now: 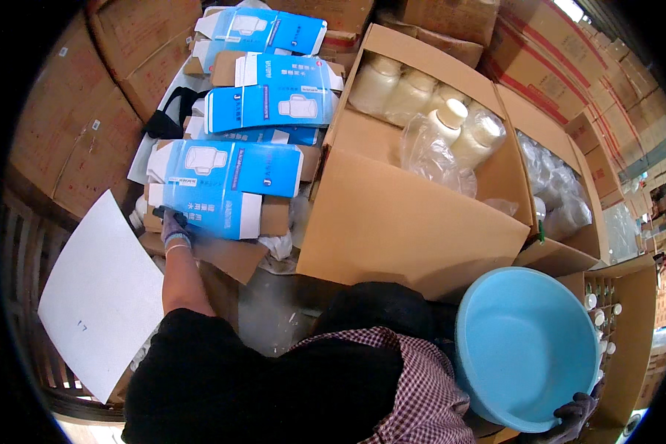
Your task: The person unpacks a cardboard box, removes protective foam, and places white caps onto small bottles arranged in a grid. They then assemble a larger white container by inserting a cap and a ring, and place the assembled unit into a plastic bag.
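Observation:
My left hand [175, 226], in a grey glove with dark fingertips, is closed at the lower left edge of a blue and white printed carton [226, 177]. That carton lies flat on top of brown cardboard. Two more groups of flat blue cartons, a middle stack [270, 100] and a far stack [263, 33], lie beyond it. At the lower right, my gloved right hand [576, 416] grips the near rim of a round light-blue plastic basin [525, 348]. The basin's inside shows nothing in it.
An open cardboard box [414, 222] holds several plastic-wrapped pale bottles [451, 122]. Right of it, another box [596, 244] contains wrapped items. A divided carton [633, 340] with white-capped bottles stands beside the basin. A white sheet [103, 296] leans at left, near stacked brown cartons [74, 111].

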Demonstrator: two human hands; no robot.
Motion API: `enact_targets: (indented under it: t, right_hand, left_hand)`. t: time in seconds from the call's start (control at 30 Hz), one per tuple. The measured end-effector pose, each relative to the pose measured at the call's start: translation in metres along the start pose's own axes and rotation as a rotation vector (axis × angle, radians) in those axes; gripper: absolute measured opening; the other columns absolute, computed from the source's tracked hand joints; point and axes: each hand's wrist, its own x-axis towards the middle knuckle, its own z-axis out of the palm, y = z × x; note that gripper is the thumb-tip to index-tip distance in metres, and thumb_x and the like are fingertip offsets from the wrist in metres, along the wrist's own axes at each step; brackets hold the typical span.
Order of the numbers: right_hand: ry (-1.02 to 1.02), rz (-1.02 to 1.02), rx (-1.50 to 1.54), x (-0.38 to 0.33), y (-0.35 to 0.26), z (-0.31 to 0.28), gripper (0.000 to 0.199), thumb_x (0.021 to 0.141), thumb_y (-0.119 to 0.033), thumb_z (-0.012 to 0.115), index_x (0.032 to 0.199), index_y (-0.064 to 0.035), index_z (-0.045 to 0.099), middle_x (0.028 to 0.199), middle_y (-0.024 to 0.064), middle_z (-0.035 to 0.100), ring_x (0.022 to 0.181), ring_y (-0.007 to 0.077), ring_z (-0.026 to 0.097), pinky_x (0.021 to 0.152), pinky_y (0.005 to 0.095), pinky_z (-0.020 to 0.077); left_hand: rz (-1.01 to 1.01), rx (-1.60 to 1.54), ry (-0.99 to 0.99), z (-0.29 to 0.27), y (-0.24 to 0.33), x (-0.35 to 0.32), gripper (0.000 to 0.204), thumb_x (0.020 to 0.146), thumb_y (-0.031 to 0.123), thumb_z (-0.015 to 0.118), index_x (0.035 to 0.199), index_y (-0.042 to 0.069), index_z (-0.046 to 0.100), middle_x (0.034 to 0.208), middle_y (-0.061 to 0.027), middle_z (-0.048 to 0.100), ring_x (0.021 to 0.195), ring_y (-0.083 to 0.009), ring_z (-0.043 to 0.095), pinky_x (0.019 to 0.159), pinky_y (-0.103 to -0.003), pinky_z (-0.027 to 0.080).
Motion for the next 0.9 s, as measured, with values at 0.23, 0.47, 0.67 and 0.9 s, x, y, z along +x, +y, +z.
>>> enact_targets:
  t: [0.23,0.47,0.67,0.9]
  right_hand:
    - [-0.175,-0.169,0.014,0.003,0.002,0.005,0.054,0.096,-0.049,0.042,0.065,-0.0072,0.056,0.061,0.0095,0.055,0.067,0.0295,0.058,0.095,0.0592,0.0477]
    - [-0.266,-0.128,0.109,0.011,-0.032,0.045,0.04,0.091,-0.039,0.043,0.07,-0.0057,0.049,0.074,0.013,0.051,0.077,0.0308,0.053,0.104,0.0634,0.0403]
    - [-0.35,-0.128,0.047,0.025,-0.049,0.05,0.039,0.091,-0.036,0.04,0.065,-0.0058,0.04,0.075,0.0139,0.045,0.082,0.0309,0.049,0.11,0.0668,0.0341]
    - [-0.355,-0.158,0.081,0.034,-0.057,0.058,0.035,0.089,-0.03,0.04,0.064,-0.0057,0.039,0.074,0.0126,0.044,0.081,0.0296,0.049,0.111,0.0678,0.0334]
  left_hand:
    - [-0.243,-0.536,-0.337,0.0,0.023,-0.031,0.036,0.077,0.035,0.068,0.104,0.013,0.068,0.104,-0.0082,0.068,0.091,-0.0261,0.063,0.085,-0.04,0.053]
    - [-0.174,-0.635,-0.458,0.008,0.027,-0.044,0.025,0.087,0.028,0.061,0.105,0.011,0.066,0.106,-0.0087,0.065,0.105,-0.0254,0.061,0.097,-0.039,0.05]
    - [-0.342,-0.797,-0.484,0.022,0.008,-0.056,0.046,0.081,0.007,0.067,0.125,0.009,0.055,0.125,-0.0117,0.059,0.112,-0.0262,0.059,0.099,-0.042,0.049]
    - [0.316,-0.3,0.029,0.046,-0.067,-0.006,0.034,0.078,0.016,0.071,0.11,0.005,0.066,0.112,-0.0108,0.068,0.106,-0.0288,0.063,0.099,-0.042,0.049]
